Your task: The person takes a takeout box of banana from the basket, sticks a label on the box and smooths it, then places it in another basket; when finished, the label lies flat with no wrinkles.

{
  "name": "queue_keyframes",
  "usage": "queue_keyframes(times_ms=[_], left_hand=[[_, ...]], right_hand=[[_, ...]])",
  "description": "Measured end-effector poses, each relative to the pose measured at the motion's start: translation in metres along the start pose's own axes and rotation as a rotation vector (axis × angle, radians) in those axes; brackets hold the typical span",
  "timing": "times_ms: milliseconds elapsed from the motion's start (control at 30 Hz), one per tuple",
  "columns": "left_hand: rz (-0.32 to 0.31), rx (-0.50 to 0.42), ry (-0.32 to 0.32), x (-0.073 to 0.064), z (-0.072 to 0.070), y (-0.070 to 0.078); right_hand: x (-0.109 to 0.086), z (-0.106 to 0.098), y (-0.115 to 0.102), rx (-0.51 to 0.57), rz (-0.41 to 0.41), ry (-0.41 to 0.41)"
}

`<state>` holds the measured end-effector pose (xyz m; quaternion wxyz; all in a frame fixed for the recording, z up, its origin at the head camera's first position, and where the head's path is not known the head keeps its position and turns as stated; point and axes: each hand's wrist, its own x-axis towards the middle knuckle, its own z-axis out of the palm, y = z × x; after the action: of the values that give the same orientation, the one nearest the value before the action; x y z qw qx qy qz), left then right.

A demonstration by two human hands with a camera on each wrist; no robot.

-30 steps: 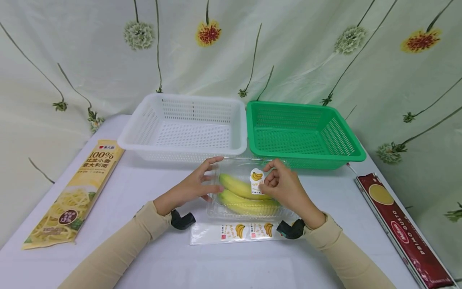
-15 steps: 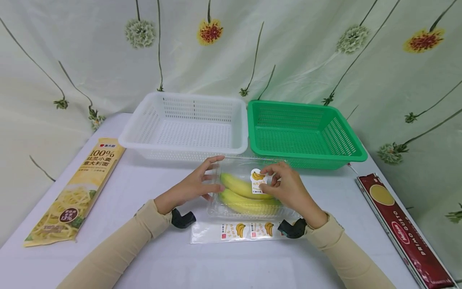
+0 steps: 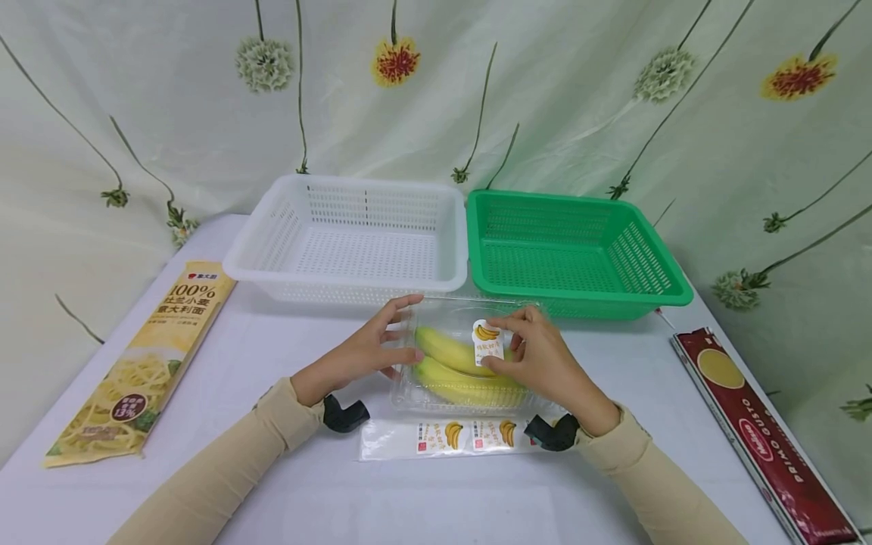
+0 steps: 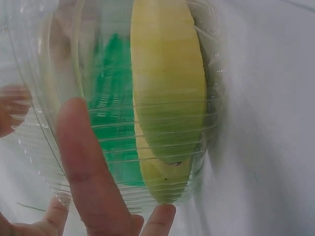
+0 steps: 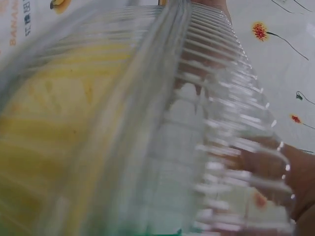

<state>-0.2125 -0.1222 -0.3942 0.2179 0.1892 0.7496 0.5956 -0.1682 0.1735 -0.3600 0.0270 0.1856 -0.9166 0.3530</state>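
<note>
A clear plastic clamshell box (image 3: 470,306) lies on the table with yellow bananas (image 3: 443,371) inside. My left hand (image 3: 371,348) grips the box's left end, its index finger at the far corner. In the left wrist view one finger (image 4: 83,162) lies along the ribbed end wall, beside a greenish banana tip (image 4: 170,142). A white banana label (image 3: 485,344) lies against the lid toward the right. My right hand (image 3: 538,352) has thumb and index finger at that label's lower and upper parts, the other fingers curled. In the right wrist view part of the label (image 5: 29,24) shows.
A clear strip with banana labels (image 3: 443,439) lies just in front of the box. Behind it stand a white basket (image 3: 347,284) and a green basket (image 3: 579,299). A yellow noodle packet (image 3: 143,363) lies left, a red pasta packet (image 3: 763,431) right.
My right thumb and index finger have shifted slightly left over the label, with the finger straighter. Box, label and left hand stay in place.
</note>
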Motion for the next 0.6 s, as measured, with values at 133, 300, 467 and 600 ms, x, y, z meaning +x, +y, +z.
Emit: queue_keyframes(times_ms=[133, 300, 467, 600], left_hand=[[-0.002, -0.004, 0.001, 0.0, 0.001, 0.0], [0.002, -0.009, 0.002, -0.001, 0.001, 0.0], [-0.002, 0.0, 0.002, -0.001, 0.001, 0.001], [0.008, 0.012, -0.003, -0.002, 0.001, 0.001]], right_hand=[[-0.004, -0.008, -0.002, 0.068, -0.001, -0.048], [-0.007, -0.03, -0.001, 0.229, -0.037, -0.088], [-0.011, -0.059, 0.007, 0.291, -0.101, -0.066], [-0.014, -0.082, 0.018, 0.299, -0.155, -0.026]])
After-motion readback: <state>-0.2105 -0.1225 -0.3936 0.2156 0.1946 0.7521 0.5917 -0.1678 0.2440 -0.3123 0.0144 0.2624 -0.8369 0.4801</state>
